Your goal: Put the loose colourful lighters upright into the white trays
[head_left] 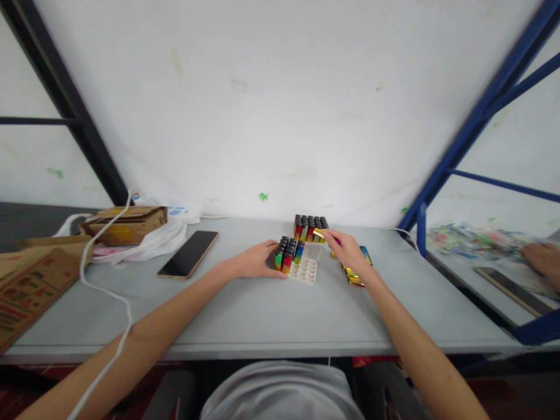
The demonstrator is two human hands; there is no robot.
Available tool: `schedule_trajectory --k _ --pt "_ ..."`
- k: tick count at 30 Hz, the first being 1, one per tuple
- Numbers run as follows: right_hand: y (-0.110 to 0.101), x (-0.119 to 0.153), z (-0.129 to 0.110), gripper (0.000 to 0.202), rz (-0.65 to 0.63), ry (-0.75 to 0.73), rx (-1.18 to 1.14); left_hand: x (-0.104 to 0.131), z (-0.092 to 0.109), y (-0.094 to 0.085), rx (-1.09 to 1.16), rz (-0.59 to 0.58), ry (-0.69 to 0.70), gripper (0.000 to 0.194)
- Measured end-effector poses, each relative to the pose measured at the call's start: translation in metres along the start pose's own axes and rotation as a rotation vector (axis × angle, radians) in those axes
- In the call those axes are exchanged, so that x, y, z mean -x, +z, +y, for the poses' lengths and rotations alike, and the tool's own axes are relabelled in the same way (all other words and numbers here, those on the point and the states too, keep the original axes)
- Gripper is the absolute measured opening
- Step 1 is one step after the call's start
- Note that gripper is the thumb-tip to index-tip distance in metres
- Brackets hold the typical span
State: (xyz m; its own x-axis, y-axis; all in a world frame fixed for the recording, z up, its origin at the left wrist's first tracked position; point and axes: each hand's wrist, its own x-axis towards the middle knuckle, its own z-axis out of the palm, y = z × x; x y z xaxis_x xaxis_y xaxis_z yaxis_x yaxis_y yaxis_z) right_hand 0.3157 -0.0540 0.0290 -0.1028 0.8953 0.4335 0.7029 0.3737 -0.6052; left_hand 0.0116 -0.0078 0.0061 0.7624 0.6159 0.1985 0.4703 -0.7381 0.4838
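Note:
A white tray (308,271) with round holes stands on the table; upright tubes with black tops and shiny coloured bodies (286,255) fill its left and back part. My left hand (257,261) is closed about the tray's left side, thumb at the front and fingers behind. In my right hand (343,246), a shiny gold tube (319,233) is pinched and held tilted, right of the tray. Behind is a block of similar upright black-topped tubes (311,227). Loose gold tubes (352,276) lie under and beside my right wrist; its forearm partly covers them.
Left on the table lie a phone (189,255), white plastic bags (144,244), cardboard boxes (126,224) and a printed carton (39,286). A white cable (107,293) crosses my left arm. Beyond the blue frame (466,125), another person's hand (542,260) is at a neighbouring table.

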Motion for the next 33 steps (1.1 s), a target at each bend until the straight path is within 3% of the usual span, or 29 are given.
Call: schedule_trajectory --k 5,9,12,15,21,27,33 --pt "0.007 -0.001 -0.002 0.047 0.07 0.162 -0.316 0.0 -0.001 0.0 -0.009 -0.002 -0.005 0.084" --pt "0.013 0.0 -0.004 0.056 0.051 0.17 -0.393 0.0 -0.002 0.0 0.0 -0.001 0.009 0.084" --pt "0.018 0.002 -0.007 0.059 -0.019 0.119 -0.399 0.0 -0.002 0.0 0.008 -0.003 0.006 0.084" --pt "0.025 0.004 -0.013 0.054 -0.145 0.121 -0.547 -0.001 -0.001 0.0 -0.005 -0.019 -0.008 0.084" --pt "0.04 0.005 -0.021 0.061 -0.222 0.363 -0.822 0.0 -0.001 0.0 0.009 -0.011 0.014 0.083" --pt "0.054 0.005 -0.022 0.061 -0.08 0.496 -0.749 0.0 -0.001 0.0 0.01 -0.013 -0.004 0.085" --pt "0.055 0.009 -0.021 0.051 -0.091 0.433 -0.683 -0.001 -0.001 -0.001 -0.001 -0.014 -0.001 0.085"
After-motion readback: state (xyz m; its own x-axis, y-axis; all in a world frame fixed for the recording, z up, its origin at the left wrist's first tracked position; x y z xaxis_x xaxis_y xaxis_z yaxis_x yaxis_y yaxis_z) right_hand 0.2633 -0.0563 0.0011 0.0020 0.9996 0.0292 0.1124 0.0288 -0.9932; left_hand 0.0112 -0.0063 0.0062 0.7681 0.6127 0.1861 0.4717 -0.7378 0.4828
